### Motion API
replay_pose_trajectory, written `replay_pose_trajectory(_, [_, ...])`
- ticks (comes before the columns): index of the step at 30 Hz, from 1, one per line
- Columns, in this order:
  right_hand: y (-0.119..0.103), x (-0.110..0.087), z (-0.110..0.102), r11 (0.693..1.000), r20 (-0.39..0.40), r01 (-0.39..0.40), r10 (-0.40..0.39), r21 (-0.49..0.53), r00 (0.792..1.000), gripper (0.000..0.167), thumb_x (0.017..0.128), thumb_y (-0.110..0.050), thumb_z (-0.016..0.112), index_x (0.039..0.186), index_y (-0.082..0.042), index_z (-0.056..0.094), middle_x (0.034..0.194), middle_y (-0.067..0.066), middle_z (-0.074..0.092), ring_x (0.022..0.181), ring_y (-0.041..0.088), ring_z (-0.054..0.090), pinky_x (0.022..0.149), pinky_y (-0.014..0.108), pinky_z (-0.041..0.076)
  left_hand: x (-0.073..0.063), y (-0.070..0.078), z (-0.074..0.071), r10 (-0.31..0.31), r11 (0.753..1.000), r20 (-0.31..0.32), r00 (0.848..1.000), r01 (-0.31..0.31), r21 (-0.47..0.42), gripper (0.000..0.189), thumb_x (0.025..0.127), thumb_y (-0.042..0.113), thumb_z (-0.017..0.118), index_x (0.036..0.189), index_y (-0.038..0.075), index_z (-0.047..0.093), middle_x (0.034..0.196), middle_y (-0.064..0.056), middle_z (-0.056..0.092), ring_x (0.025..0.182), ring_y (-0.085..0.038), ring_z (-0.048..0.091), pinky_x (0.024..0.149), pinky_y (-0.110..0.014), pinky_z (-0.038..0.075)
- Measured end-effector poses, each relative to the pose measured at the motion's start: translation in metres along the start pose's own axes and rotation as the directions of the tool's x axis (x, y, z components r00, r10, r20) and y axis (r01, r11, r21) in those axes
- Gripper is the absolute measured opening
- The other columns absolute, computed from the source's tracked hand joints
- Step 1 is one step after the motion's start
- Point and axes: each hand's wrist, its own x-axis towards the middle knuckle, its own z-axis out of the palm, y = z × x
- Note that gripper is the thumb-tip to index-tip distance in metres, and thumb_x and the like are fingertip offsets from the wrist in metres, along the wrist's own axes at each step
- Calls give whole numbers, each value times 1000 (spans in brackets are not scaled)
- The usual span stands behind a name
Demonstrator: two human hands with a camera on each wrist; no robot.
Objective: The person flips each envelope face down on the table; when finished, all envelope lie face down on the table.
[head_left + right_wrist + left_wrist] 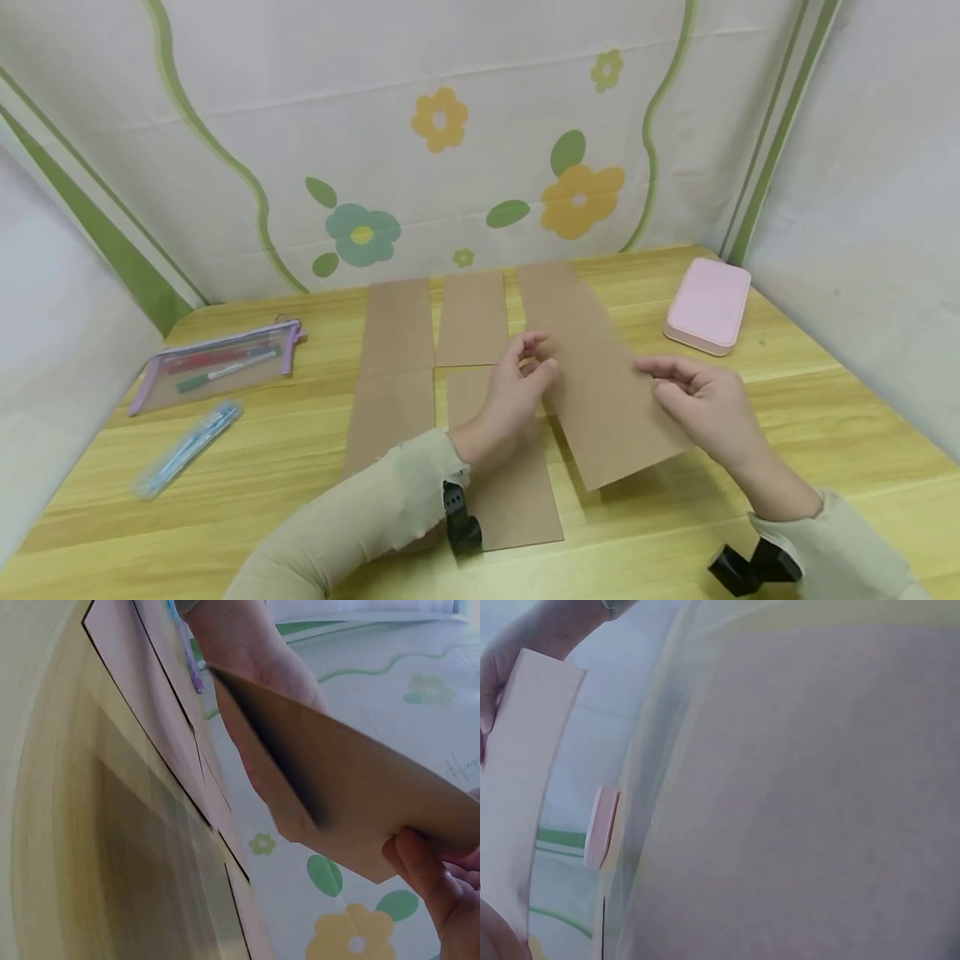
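Between both hands is a long brown cardboard piece (607,408), its near end raised above the table and its far end overlapping another cardboard piece (546,283). The left hand (517,387) grips its left edge, fingers curled. At the right edge the right hand (708,408) pinches the board; in the right wrist view its thumb (416,862) presses on the face. Under the left forearm lies a flat cardboard piece (517,508), partly covered. More flat pieces lie beside it: one at the middle back (472,321) and two in the left column (397,325).
A clear pencil pouch (217,367) with purple trim and pens inside lies at the left. Near it is a slim pack with blue contents (187,450). A pink case (708,304) sits at the back right. A flower-printed curtain (495,108) borders the wooden table (810,433).
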Motion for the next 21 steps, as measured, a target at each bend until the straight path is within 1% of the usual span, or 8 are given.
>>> replay_pose_trajectory(3, [5,1,-1,996,-13,-48,49,73,999,23,84,0,54,101,0,69,84,-26,65,70,-5,56,54,14,45,3,-1,-4,-16,1000,-49,999,15,-21,41,87,6,57,128,10,48,128,-11,43,119,-25,43,100,-37,40])
replay_pose_trajectory(6, [8,3,-1,973,-2,-116,118,201,993,23,85,1,54,99,-5,70,81,-22,66,69,-3,59,55,14,47,7,-1,-6,-57,993,-97,994,46,-108,44,86,3,57,129,10,46,126,-10,43,118,-24,43,98,-35,41])
replay_pose_trajectory(8, [10,3,0,940,12,-158,162,301,987,26,84,3,53,95,-12,72,78,-17,67,66,-1,60,52,16,49,9,-1,-6,-81,984,-114,990,61,-168,45,86,0,56,129,9,45,120,-9,44,112,-22,46,93,-31,43])
replay_pose_trajectory(10, [12,3,1,895,29,-187,192,405,981,31,84,5,52,91,-17,73,76,-13,68,63,2,62,51,17,50,11,-2,-6,-103,972,-121,987,74,-222,46,85,-4,55,129,7,44,112,-8,45,103,-19,48,86,-26,44])
replay_pose_trajectory(12, [14,4,3,858,42,-191,194,476,980,34,84,7,52,89,-20,72,77,-10,68,64,3,62,52,17,51,13,-2,-6,-111,967,-119,987,79,-243,47,85,-5,54,129,6,43,106,-6,44,94,-15,48,80,-22,44])
replay_pose_trajectory(14, [17,4,4,840,56,-178,175,512,983,35,84,9,52,90,-20,72,79,-9,68,68,2,62,55,15,51,13,-3,-7,-113,965,-113,987,82,-248,49,85,-6,54,131,6,41,101,-4,43,89,-13,46,75,-19,43])
replay_pose_trajectory(18, [23,6,2,850,135,-193,145,491,980,31,85,8,53,98,-15,67,78,-7,66,69,2,58,57,15,49,12,-3,-9,-124,968,-96,988,99,-229,55,85,-7,54,135,6,36,99,-3,43,85,-11,45,73,-17,43])
replay_pose_trajectory(21, [28,8,-1,881,246,-250,159,401,956,30,87,3,54,116,-4,57,71,-6,60,60,4,50,51,19,45,11,-4,-10,-136,976,-71,988,122,-179,60,83,-8,54,139,5,33,96,-3,46,81,-10,46,73,-19,43])
